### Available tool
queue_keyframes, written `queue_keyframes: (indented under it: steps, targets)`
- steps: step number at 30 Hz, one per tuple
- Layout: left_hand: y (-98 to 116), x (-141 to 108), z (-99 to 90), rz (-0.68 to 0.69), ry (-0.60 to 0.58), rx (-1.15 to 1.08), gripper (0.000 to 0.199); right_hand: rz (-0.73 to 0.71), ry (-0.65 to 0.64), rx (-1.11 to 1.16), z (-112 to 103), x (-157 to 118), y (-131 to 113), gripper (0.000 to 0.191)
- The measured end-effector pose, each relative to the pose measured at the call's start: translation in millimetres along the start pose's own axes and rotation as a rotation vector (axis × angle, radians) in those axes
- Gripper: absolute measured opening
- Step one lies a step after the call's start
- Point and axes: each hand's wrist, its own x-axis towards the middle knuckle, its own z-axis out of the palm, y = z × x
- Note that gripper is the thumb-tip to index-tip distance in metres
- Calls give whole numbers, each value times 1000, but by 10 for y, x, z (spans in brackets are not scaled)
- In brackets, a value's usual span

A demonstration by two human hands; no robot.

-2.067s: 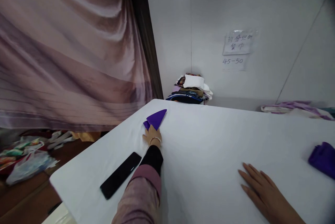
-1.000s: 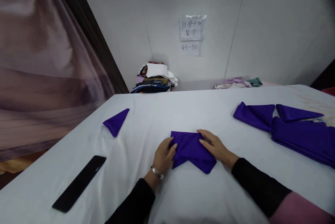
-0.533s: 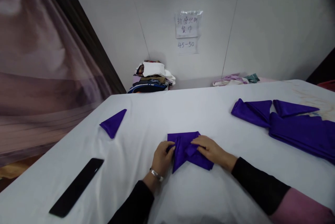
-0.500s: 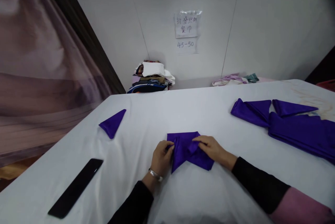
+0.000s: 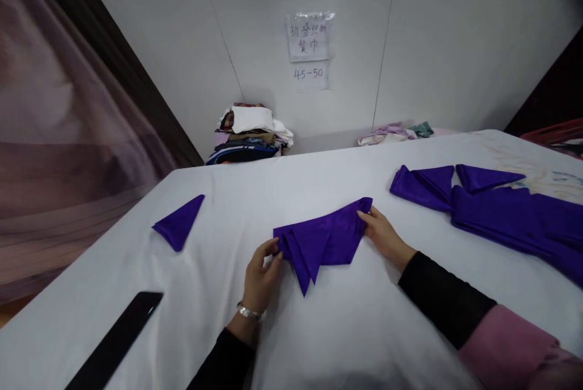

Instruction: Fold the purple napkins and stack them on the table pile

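Note:
A partly folded purple cloth point(image 5: 337, 229) lies across the middle of the white-covered table, two pointed flaps hanging toward me on its left part. My left hand point(image 5: 260, 277), with a silver bracelet at the wrist, pinches the cloth's left end. My right hand point(image 5: 385, 235) grips the raised upper right corner between thumb and fingers. On the left lies a separate purple folded triangle point(image 5: 180, 223). More purple cloths point(image 5: 514, 214) rest in a pile at the right, with folded pieces point(image 5: 426, 186) beside them.
A long black flat object point(image 5: 116, 338) lies at the table's point(image 5: 218, 208) left front. Folded clothes point(image 5: 250, 135) are stacked beyond the far edge, with further fabric point(image 5: 389, 133) to their right. Paper signs point(image 5: 310, 50) hang on the wall; a sheer curtain point(image 5: 68, 135) hangs at left.
My right hand has moved up and right, drawing the cloth's right end outward. Two pointed flaps now show at its left. The whole view has shifted slightly.

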Motion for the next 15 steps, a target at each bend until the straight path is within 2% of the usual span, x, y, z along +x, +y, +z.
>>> queue_keyframes:
  steps: [4, 7, 9, 13, 15]
  targets:
    - [7, -21, 59, -88, -122, 6, 57, -36, 37, -87, 5, 22, 79, 31]
    - [62, -23, 22, -109, -177, -56, 51, -27, 62, -120, -45, 61, 113, 28]
    - [122, -37, -50, -51, -183, -55, 45, -41, 94, -134, -98, 101, 114, 28]
    - [214, -152, -182, 198, -155, 37, 40, -111, 175, -168, -235, 199, 74, 30]
    - [222, -258, -186, 310, -200, 81, 43, -148, 206, -217, -304, 235, 32, 36]
